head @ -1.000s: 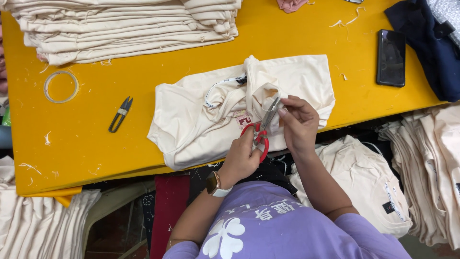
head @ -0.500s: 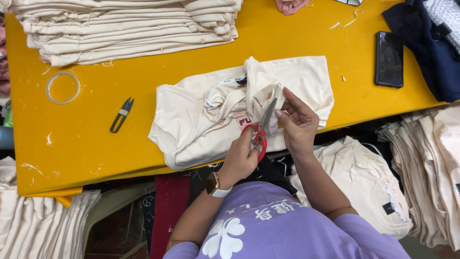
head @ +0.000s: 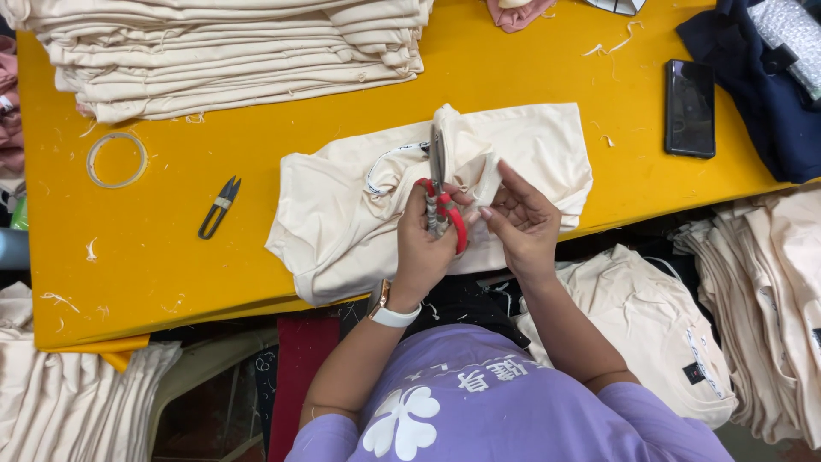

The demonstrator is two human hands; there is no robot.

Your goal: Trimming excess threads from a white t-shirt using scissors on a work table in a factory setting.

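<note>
A cream garment (head: 342,214) lies crumpled on the yellow table (head: 256,128). My left hand (head: 421,244), with a white wrist watch, grips red-handled scissors (head: 443,205) whose blades point away from me over the garment's neck. My right hand (head: 523,224) pinches a small fold of the cream fabric (head: 489,175) just right of the blades. Both hands hover over the garment's near edge.
A tall stack of folded cream garments (head: 231,51) fills the far left. A tape ring (head: 115,160) and small black thread snips (head: 220,207) lie at left. A black phone (head: 689,108) and dark cloth (head: 761,77) sit at right. More cream garments (head: 650,325) pile below the table.
The scissors have swung from tilting toward my right hand to pointing straight away. My right hand has shifted its pinch on the fabric fold.
</note>
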